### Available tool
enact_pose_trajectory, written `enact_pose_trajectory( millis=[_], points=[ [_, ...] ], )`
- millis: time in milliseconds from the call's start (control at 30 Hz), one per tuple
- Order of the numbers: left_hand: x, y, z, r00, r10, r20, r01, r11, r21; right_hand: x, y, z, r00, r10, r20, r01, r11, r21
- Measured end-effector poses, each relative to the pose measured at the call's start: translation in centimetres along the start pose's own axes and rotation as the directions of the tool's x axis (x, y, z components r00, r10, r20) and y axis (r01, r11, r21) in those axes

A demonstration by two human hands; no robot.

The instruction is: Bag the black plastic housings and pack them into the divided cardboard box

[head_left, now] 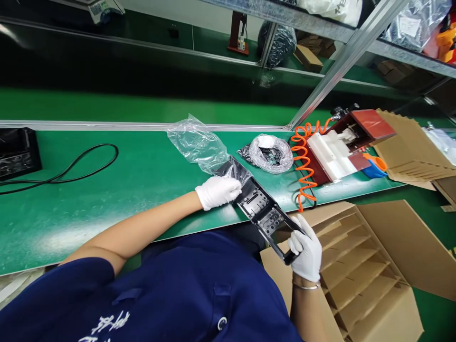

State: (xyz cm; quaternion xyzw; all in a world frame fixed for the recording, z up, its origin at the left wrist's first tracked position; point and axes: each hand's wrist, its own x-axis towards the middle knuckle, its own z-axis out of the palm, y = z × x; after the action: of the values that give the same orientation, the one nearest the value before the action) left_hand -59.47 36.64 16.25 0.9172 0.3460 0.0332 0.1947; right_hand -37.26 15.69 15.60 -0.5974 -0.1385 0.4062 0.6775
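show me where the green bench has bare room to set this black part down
Bare green bench lies between the black cable and the clear bag, ahead of the left hand. Crowded toward the right: bagged parts, orange coiled hose, red fixture, cardboard box.

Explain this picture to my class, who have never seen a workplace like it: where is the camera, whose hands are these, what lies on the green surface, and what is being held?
The camera sits on a worker's head, looking down at their own white-gloved hands. The right hand grips one end of a long black plastic part. The left hand holds its other end, where a clear plastic bag still covers it. On the green bench lie a black cable, a bag of small black pieces, an orange coiled hose and a red-and-white tool. Beside the worker stands a cardboard box with dividers.
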Motion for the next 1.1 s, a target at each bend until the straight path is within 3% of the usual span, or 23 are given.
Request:
enact_pose_trajectory(
  millis=[200, 333, 500, 567, 700, 900, 1000, 1100],
  points=[
    [-0.4, 0.3, 0.4, 0.999, -0.027, -0.026, 0.027, 1.0, 0.003, 1.4, 1.3, 1.6, 0.998, 0.027, 0.061, -0.026, 1.0, -0.005],
    [-1.0, -0.5, 0.1, 0.996, -0.087, -0.026, 0.088, 0.996, 0.022, 1.7, 1.8, 2.1, 1.0, -0.012, -0.015, 0.013, 0.999, 0.053],
    [-0.5, -1.2, -1.1, 0.965, -0.215, -0.148, 0.205, 0.975, -0.083, 0.7, 2.1, 3.2, 1.0, 0.028, 0.005, -0.028, 0.999, 0.037],
    [-0.3, -0.9, -1.3, 0.973, -0.186, -0.139, 0.176, 0.981, -0.08, 0.6, 2.0, 3.7, 1.0, 0.03, 0.009, -0.03, 0.999, 0.035],
    [-0.8, 0.7, -0.7, 0.999, -0.033, -0.003, 0.033, 0.999, -0.041, 0.8, 1.9, 4.7, 1.0, -0.02, -0.019, 0.021, 0.999, 0.049],
    [-1.3, 4.6, 0.4, 0.995, 0.098, -0.008, -0.098, 0.993, -0.073, 1.7, 3.0, 8.3, 0.997, 0.048, 0.06, -0.052, 0.997, 0.055],
    [-1.4, 5.1, 0.7, 0.998, 0.07, 0.001, -0.07, 0.994, -0.078, 2.6, 3.7, 9.6, 0.992, 0.081, 0.101, -0.089, 0.993, 0.082],
    [-1.9, 4.0, 0.4, 0.999, -0.038, -0.034, 0.036, 0.997, -0.061, 3.3, 4.1, 9.8, 0.988, 0.122, 0.1, -0.134, 0.982, 0.134]
  ],
)
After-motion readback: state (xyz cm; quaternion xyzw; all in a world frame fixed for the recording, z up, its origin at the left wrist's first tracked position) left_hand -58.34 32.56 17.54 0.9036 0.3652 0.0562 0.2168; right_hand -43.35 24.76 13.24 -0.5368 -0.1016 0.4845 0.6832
